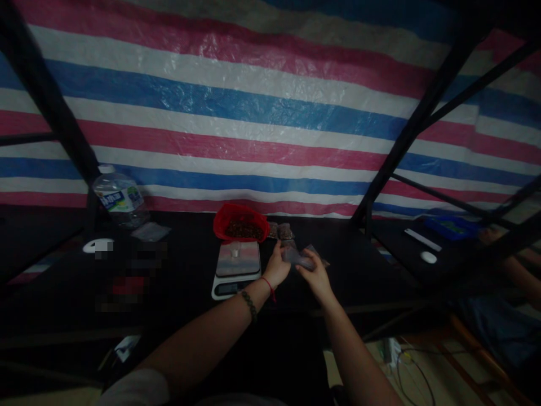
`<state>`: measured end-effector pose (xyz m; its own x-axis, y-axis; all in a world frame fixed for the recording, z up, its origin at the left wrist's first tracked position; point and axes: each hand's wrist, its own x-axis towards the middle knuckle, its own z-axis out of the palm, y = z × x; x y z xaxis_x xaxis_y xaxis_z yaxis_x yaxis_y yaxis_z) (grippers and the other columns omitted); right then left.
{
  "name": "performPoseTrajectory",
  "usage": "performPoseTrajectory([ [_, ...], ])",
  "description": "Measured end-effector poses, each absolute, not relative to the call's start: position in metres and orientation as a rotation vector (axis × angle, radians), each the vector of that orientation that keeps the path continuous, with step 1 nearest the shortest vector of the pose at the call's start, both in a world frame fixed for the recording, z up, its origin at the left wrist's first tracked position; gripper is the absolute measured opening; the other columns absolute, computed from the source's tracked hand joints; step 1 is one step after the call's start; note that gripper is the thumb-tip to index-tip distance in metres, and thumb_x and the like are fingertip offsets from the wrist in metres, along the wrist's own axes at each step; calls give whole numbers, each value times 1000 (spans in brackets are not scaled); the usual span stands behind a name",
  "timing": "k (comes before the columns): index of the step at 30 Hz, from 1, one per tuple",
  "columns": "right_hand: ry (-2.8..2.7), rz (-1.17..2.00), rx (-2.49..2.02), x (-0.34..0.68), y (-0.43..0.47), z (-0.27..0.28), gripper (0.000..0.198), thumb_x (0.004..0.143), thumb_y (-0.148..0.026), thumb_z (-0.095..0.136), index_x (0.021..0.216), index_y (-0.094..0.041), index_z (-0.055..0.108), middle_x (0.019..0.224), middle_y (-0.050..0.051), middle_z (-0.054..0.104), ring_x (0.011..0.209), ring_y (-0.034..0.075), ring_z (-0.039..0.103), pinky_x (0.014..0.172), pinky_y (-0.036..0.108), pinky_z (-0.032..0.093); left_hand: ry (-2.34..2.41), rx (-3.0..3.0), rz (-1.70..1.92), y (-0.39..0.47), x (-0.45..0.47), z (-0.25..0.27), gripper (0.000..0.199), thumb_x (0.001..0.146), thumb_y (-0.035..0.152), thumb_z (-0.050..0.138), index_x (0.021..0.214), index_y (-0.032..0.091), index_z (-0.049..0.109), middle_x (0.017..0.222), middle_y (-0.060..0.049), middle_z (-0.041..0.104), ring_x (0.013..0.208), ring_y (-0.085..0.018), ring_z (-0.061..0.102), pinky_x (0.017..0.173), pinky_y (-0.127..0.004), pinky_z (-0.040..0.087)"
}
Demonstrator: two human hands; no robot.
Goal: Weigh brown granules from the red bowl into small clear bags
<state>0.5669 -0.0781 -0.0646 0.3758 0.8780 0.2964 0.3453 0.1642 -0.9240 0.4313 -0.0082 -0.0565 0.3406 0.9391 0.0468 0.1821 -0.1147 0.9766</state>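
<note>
Between my two hands is a small clear plastic bag (298,258), held just above the black table. My left hand (278,266) pinches its left side, and my right hand (315,273) grips its right side. Just left of my left hand stands a white kitchen scale (237,265) with a small clear cup (235,251) on its plate. Behind the scale sits a red bag (218,222), open at the top, with dark brown small pieces inside. Filled clear packets (285,230) lie beside it, beyond my hands. What is inside the held bag is too dim to tell.
A large clear plastic bottle (120,197) stands at the back left, with flat plastic bags (151,232) by its foot. A white oval object (98,245) lies left. Black metal posts (406,135) frame the table (359,287). At right, another person's arm (513,262) reaches towards a blue tray (450,226).
</note>
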Motion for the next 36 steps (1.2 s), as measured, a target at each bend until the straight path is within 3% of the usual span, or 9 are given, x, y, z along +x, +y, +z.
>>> performPoseTrajectory([
  [4, -1176, 652, -1351, 568, -80, -64, 67, 65, -35, 73, 126, -19, 50, 99, 6, 66, 92, 22, 62, 89, 39, 46, 1005, 1544, 929, -9, 433, -55, 79, 66, -7, 44, 141, 13, 28, 136, -12, 51, 123, -17, 50, 104, -28, 39],
  [7, -1242, 663, -1366, 567, -82, -61, 53, 63, -33, 73, 113, -20, 61, 98, 6, 67, 91, 22, 63, 87, 38, 47, 979, 1603, 884, -13, 430, -51, 70, 66, -7, 44, 132, 14, 42, 132, -10, 54, 121, -17, 52, 105, -29, 37],
  [11, -1330, 665, -1411, 565, -83, -58, 28, 68, -34, 68, 90, -18, 70, 90, 6, 70, 86, 23, 63, 85, 38, 47, 1047, 1661, 871, -18, 425, -46, 64, 68, -4, 48, 129, 13, 45, 126, -11, 58, 115, -18, 55, 101, -31, 41],
  [18, -1256, 642, -1417, 575, -85, -56, 28, 67, -41, 68, 82, -18, 72, 82, 6, 71, 80, 23, 63, 80, 38, 48, 1038, 1984, 718, -23, 407, -28, 35, 75, 6, 47, 106, 16, 60, 103, -7, 67, 98, -18, 61, 90, -30, 46],
  [26, -1436, 766, -1432, 578, -92, -52, 23, 66, -38, 69, 76, -18, 72, 79, 5, 70, 76, 22, 62, 77, 36, 48, 1074, 2198, 523, -35, 391, -23, 25, 76, 9, 53, 100, 16, 59, 91, -7, 66, 88, -20, 62, 80, -29, 45],
  [32, -1465, 521, -1371, 579, -89, -47, 12, 71, -30, 66, 76, -21, 72, 84, 5, 69, 84, 23, 62, 84, 37, 46, 1036, 2273, 678, -34, 389, -14, 10, 81, 15, 51, 87, 17, 58, 90, -6, 64, 88, -19, 59, 80, -29, 43],
  [36, -1517, 578, -1361, 577, -89, -51, 12, 70, -28, 67, 78, -20, 72, 86, 6, 69, 86, 22, 62, 84, 37, 47, 1006, 2327, 591, -33, 387, -16, 20, 79, 11, 52, 97, 19, 57, 93, -5, 65, 91, -20, 60, 81, -29, 43],
])
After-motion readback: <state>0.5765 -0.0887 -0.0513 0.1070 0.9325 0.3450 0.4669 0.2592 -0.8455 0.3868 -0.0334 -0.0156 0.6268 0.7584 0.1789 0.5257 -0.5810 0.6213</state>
